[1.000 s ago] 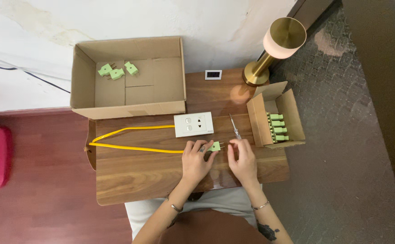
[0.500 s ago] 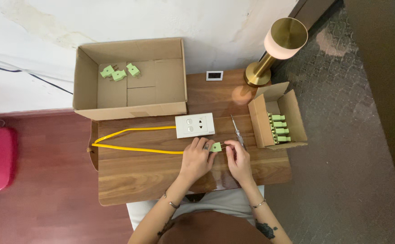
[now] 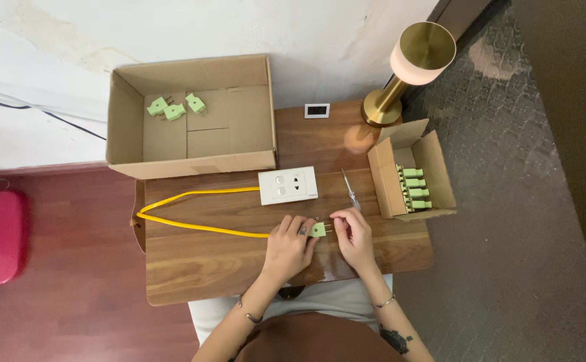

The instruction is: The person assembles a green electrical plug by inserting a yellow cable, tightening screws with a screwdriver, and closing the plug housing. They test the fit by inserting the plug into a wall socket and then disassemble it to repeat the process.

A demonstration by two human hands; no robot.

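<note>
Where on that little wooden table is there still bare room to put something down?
Bare patches: the near left corner of the table, below the yellow cable; inside the cable's loop; and between the large cardboard box and the lamp. It is crowded around the left hand, right hand, green plug and white socket.

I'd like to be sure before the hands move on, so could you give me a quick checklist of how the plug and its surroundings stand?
1. Green plug held between both hands: ok.
2. Left hand resting on the table: ok.
3. Right hand fingers at the plug's prongs: ok.
4. Yellow cable joined to the plug: cannot tell, the left hand hides the end.
5. White socket plate lying flat, free of the hands: ok.
6. Small tool close by the right hand: ok.
</note>
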